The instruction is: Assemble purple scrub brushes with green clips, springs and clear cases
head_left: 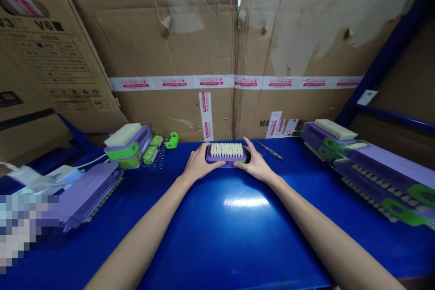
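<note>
A purple brush (226, 154) with rows of cream bristles facing up is at the far middle of the blue table. My left hand (201, 161) grips its left end, thumb along the near side. On the opposite end, my right hand (254, 163) has its thumb on the near edge, by a bit of green, while its index finger points up and away. Whether the brush rests on the table or is just above it, I cannot tell. Right of my right hand lies a thin screwdriver-like tool (272, 151).
Purple-and-green brushes (127, 147) are stacked at left, beside small green parts (152, 150), springs (161, 156) and a green bracket (172, 140). Nearer left are a purple brush piece (95, 186) and white cables. More brushes (329, 133) crowd the right side. Cardboard (176, 54) walls the back.
</note>
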